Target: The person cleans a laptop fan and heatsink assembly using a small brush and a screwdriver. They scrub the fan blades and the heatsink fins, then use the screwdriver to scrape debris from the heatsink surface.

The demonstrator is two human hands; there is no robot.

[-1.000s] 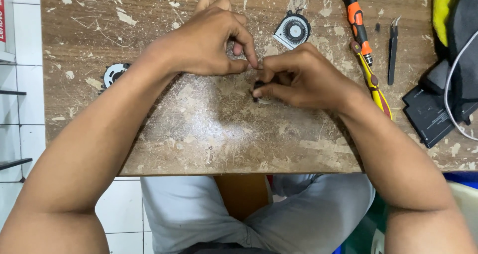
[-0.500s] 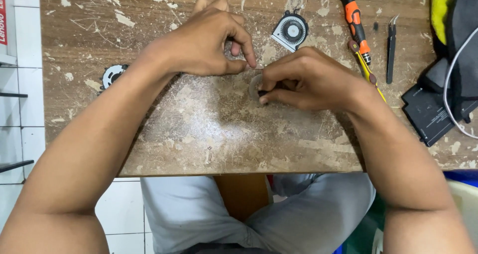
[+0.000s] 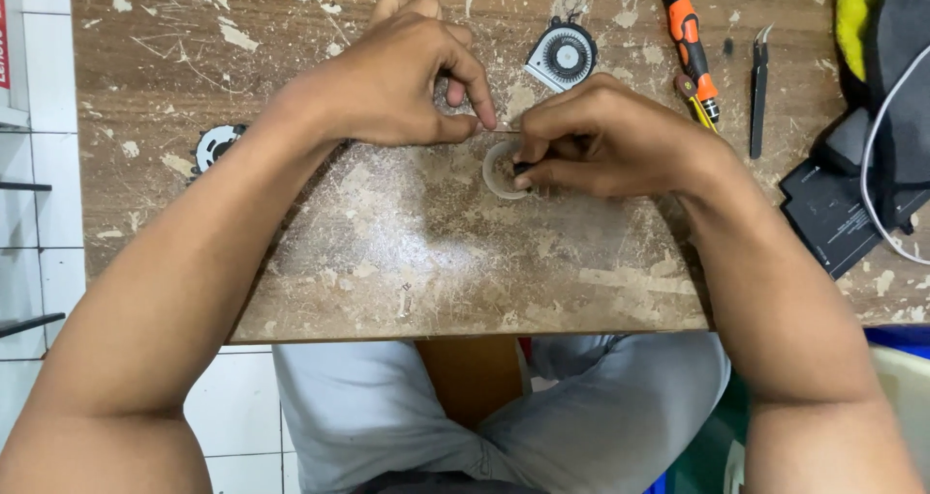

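Note:
My left hand (image 3: 407, 77) rests on the worn wooden table (image 3: 387, 252), thumb and forefinger pinched together just above a small pale ring (image 3: 496, 176) that lies flat on the wood. I cannot tell whether those fingertips hold anything. My right hand (image 3: 610, 140) curls over the ring's right side and pinches a small dark part (image 3: 523, 169) at the ring's inner rim. Most of that part is hidden by my fingers.
A small flat cooling fan (image 3: 564, 56) lies behind my hands, and another round fan part (image 3: 215, 145) is at the left. An orange-handled screwdriver (image 3: 688, 34), black tweezers (image 3: 759, 87), a black flat pack (image 3: 833, 213) and a white cable (image 3: 877, 165) sit at the right.
My hands have parted slightly and my right hand has slid down and right, so the pale ring now shows between the fingertips.

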